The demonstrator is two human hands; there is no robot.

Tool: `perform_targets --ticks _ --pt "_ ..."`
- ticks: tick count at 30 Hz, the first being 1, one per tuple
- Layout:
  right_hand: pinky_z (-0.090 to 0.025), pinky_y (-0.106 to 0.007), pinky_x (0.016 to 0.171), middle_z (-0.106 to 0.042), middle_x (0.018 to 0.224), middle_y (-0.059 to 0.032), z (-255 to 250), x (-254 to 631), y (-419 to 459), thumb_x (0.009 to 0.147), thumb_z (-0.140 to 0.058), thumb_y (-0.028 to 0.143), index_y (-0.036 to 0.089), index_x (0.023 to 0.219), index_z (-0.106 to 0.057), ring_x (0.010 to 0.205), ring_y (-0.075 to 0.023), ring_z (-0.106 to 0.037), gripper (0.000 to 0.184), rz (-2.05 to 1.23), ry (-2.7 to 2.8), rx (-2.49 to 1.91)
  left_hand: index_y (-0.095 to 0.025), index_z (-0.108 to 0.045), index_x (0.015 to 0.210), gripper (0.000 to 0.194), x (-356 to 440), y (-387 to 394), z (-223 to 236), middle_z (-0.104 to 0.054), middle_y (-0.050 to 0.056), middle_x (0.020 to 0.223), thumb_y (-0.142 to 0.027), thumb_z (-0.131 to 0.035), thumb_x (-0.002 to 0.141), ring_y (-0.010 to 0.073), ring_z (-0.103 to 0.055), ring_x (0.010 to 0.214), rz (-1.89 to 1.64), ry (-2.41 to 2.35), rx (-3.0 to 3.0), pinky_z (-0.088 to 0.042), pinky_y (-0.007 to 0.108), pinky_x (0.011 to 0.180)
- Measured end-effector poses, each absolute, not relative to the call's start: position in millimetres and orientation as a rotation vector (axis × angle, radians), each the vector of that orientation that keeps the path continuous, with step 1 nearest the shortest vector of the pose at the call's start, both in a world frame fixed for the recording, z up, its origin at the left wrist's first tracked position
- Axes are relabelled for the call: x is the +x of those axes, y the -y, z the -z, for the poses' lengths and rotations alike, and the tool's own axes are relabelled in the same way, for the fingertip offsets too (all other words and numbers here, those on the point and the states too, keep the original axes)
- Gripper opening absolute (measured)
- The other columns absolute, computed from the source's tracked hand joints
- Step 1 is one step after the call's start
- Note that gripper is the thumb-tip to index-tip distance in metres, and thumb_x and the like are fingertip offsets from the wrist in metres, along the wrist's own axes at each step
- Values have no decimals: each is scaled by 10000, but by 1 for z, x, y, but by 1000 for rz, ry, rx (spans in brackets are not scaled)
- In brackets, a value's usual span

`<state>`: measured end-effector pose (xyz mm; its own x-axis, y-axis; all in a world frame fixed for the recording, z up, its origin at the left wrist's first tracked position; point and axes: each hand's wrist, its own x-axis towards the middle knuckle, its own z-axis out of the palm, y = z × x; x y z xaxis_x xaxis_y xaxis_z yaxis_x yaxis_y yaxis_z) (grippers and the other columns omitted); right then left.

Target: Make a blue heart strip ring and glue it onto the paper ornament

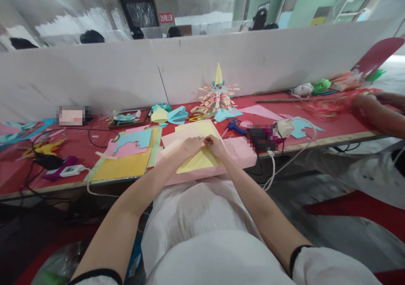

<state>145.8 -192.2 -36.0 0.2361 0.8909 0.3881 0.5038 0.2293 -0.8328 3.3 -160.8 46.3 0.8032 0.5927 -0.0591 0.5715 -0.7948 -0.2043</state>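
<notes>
A sheet of yellow paper [199, 160] lies in front of me on larger pink paper [236, 152] at the table's edge. My left hand [191, 146] is closed on the yellow paper, its fingers bent and pressed down. Close beside it, my right hand [216, 145] pinches the same paper with curled fingertips. The fingers partly hide the bit of paper between them. More yellow paper [205, 128] shows just beyond my hands. Farther back stands a paper cone tree [218, 95] with a yellow tip and pink fringes.
On the red table, a yellow board [122, 164] carries cut blue paper [134, 141]. A blue glue gun [236, 126] lies right, a purple device [61, 169] with cables left. A white partition [126, 78] runs behind. Another person's arm [378, 114] rests at far right.
</notes>
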Motion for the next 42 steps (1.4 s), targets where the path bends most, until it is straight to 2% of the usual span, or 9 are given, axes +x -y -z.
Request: perform_targets --ticks 6,9,16,19,24,34,39,42 --pt "-443 -308 792 -660 904 -67 39 149 191 846 -393 246 193 869 -572 872 -177 -609 188 -390 1225 -1429 -208 -566 1101 312 10 153 -65 -604 71 1147 -309 -327 928 198 -594 1017 -347 859 -2919 -428 272 806" --pt "-439 -308 791 -658 918 -57 38 151 192 858 -378 279 208 876 -561 880 -178 -605 197 -372 1132 -1478 -219 -586 1108 329 12 149 -68 -611 80 1132 -300 -325 925 211 -596 1007 -383 838 -2929 -431 286 797" --pt "-432 -297 799 -655 909 -54 38 150 192 845 -384 261 210 853 -551 878 -173 -601 175 -374 1089 -1497 -255 -563 1206 408 12 141 -65 -624 87 1122 -371 -293 924 222 -614 955 -443 897 -2904 -436 293 769" --pt "-437 -297 781 -654 893 -55 38 150 191 843 -383 265 207 863 -555 865 -175 -606 182 -389 1098 -1497 -299 -543 1232 396 14 136 -68 -624 64 1140 -387 -326 913 208 -605 976 -490 873 -2926 -428 278 788" --pt "-448 -299 764 -651 869 -44 39 150 191 824 -405 251 214 898 -583 820 -172 -610 196 -425 1109 -1532 -306 -498 1288 421 19 127 -73 -609 65 1191 -385 -335 907 209 -584 1022 -656 839 -2963 -423 275 819" --pt "-458 -287 753 -675 870 -37 39 147 193 778 -494 202 211 864 -627 839 -171 -605 158 -318 1299 -1537 -349 -366 1378 465 25 117 -82 -500 37 1353 -391 -320 917 216 -540 1108 -845 844 -2962 -403 290 886" --pt "-448 -295 764 -675 826 -47 35 145 198 756 -498 149 193 827 -664 851 -189 -587 185 -250 1372 -1607 -360 -410 1350 443 24 114 -77 -584 44 1240 -389 -331 915 208 -589 986 -775 823 -2938 -420 272 783" --pt "-447 -283 765 -672 831 -45 32 143 200 744 -488 136 184 835 -674 835 -181 -591 213 -257 1375 -1590 -366 -497 1282 401 19 117 -68 -610 55 1131 -382 -350 909 186 -608 891 -552 787 -2896 -407 258 714"
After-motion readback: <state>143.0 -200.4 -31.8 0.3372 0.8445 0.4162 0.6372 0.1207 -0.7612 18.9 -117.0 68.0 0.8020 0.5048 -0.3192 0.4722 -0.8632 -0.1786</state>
